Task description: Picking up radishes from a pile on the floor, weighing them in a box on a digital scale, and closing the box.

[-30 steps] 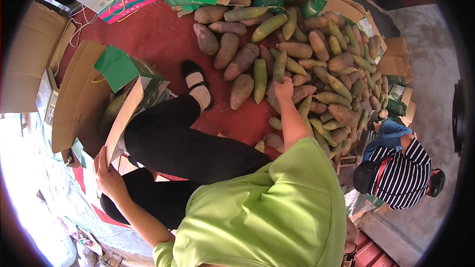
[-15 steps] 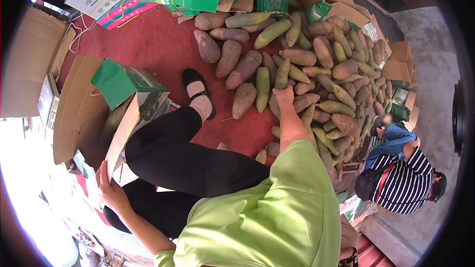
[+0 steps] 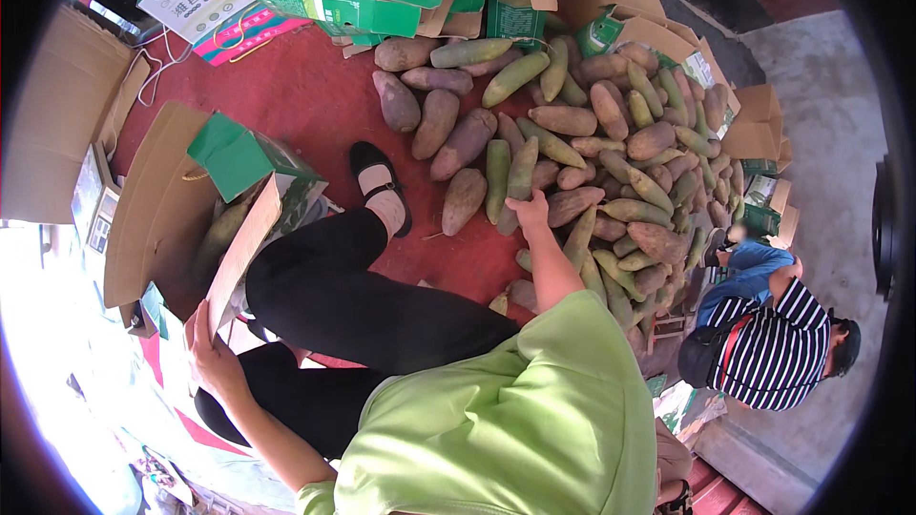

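Observation:
My right hand (image 3: 530,211) is closed round the lower end of a long green radish (image 3: 521,170), at the near edge of a large heap. Beside it lies another green radish (image 3: 497,178), and a stout brownish root (image 3: 465,201) is just to the left. At the lower left, my left hand (image 3: 216,359) grips the edge of a cardboard flap (image 3: 245,246) on an open carton with green printed sides (image 3: 227,162). A green root (image 3: 221,236) shows inside the carton, partly hidden by the flap.
Brownish and green roots (image 3: 658,186) spread over the right of the red floor (image 3: 286,86). Green cartons (image 3: 343,5) stand at the back. A person in a striped top (image 3: 771,355) sits at the far right. My shoe (image 3: 380,181) rests left of the heap.
My right hand has drawn the green radish a little left and toward me. My left hand stays on the flap. The view has shifted slightly.

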`<state>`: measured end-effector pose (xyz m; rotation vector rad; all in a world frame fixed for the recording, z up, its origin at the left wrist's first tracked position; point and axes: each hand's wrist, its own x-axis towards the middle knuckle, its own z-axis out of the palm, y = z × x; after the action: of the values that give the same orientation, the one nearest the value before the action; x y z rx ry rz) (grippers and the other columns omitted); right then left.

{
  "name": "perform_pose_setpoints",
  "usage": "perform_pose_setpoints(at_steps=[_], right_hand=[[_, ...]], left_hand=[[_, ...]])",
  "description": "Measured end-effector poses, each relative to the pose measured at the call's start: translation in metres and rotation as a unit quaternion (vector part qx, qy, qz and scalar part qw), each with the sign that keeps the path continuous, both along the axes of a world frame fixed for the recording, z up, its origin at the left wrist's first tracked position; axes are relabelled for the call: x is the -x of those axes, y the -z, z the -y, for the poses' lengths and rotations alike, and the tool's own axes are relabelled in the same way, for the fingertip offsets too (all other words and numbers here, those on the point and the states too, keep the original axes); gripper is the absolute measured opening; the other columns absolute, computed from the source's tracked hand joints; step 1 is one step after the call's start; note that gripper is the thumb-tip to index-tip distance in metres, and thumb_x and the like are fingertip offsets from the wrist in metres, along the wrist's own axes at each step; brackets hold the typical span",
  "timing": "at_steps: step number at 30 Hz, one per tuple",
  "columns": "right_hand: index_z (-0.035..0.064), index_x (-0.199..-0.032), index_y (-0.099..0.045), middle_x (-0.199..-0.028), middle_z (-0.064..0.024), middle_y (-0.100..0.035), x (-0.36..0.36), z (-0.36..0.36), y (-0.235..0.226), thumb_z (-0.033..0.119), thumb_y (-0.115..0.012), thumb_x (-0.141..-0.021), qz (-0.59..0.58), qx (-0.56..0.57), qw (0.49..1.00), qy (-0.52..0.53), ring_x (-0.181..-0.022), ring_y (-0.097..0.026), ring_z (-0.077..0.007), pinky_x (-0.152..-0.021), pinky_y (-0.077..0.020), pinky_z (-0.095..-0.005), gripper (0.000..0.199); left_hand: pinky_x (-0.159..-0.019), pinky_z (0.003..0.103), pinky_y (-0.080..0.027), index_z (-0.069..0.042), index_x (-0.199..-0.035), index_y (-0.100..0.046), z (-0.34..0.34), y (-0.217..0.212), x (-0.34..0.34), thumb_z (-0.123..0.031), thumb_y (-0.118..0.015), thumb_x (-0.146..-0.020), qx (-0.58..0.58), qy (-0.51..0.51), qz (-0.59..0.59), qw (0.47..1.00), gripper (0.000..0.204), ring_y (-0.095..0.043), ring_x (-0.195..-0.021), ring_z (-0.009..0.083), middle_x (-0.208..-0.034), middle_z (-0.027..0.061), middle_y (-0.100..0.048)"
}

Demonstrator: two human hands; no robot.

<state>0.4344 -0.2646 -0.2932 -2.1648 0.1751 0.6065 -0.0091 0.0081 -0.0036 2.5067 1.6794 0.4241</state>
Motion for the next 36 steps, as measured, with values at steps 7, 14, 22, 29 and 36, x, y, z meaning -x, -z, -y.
perform_pose_setpoints(at_steps=[7,14,22,29,36], right_hand=[[0.0050,-0.112,-0.054,-0.105,-0.0070,-0.061,-0.040,0.000,-0.061,0.009,-0.076,-0.073,0.021,-0.156,0.983,0.095,-0.090,-0.058,-0.0201,-0.073,-0.0455,-0.0360,0.045],[0.0071,-0.112,-0.053,-0.104,-0.0054,-0.061,-0.050,-0.021,-0.114,0.013,-0.074,-0.075,-0.034,-0.088,0.993,0.067,-0.092,-0.058,-0.0199,-0.074,-0.0438,-0.0376,0.043],[-0.0003,-0.120,-0.050,-0.107,-0.0098,-0.060,0.025,-0.096,-0.144,0.000,-0.075,-0.068,0.017,-0.221,0.950,-0.220,-0.096,-0.057,-0.0186,-0.085,-0.0458,-0.0316,0.058],[0.0025,-0.120,-0.051,-0.111,-0.0093,-0.057,0.064,-0.187,-0.255,0.001,-0.074,-0.066,0.178,-0.312,0.844,-0.397,-0.102,-0.054,-0.0196,-0.089,-0.0443,-0.0318,0.059],[0.0030,-0.123,-0.049,-0.113,-0.0081,-0.056,0.133,-0.261,-0.361,-0.004,-0.071,-0.070,0.228,-0.334,0.748,-0.526,-0.097,-0.058,-0.0164,-0.082,-0.0499,-0.0296,0.058]], left_hand=[[-0.084,0.038,-0.048,-0.008,-0.116,-0.062,0.000,-0.004,-0.001,0.011,-0.049,-0.075,0.012,0.011,0.002,1.000,0.046,-0.061,-0.098,0.0309,-0.107,0.0120,-0.062],[-0.084,0.039,-0.047,-0.005,-0.113,-0.062,-0.008,-0.001,0.003,0.012,-0.050,-0.074,0.022,0.036,0.031,0.999,0.044,-0.060,-0.097,0.0320,-0.104,0.0140,-0.062],[-0.087,0.038,-0.047,-0.010,-0.109,-0.065,0.003,-0.015,-0.004,0.011,-0.053,-0.068,0.030,-0.012,-0.008,0.999,0.048,-0.058,-0.101,0.0294,-0.104,0.0085,-0.063],[-0.084,0.037,-0.048,-0.009,-0.107,-0.066,0.004,-0.025,-0.009,0.005,-0.052,-0.076,0.018,-0.003,0.014,1.000,0.036,-0.061,-0.096,0.0299,-0.102,0.0094,-0.064],[-0.085,0.037,-0.047,-0.014,-0.106,-0.065,0.003,-0.020,0.001,-0.004,-0.058,-0.078,0.011,-0.012,0.007,1.000,0.030,-0.059,-0.097,0.0226,-0.101,0.0013,-0.063]])
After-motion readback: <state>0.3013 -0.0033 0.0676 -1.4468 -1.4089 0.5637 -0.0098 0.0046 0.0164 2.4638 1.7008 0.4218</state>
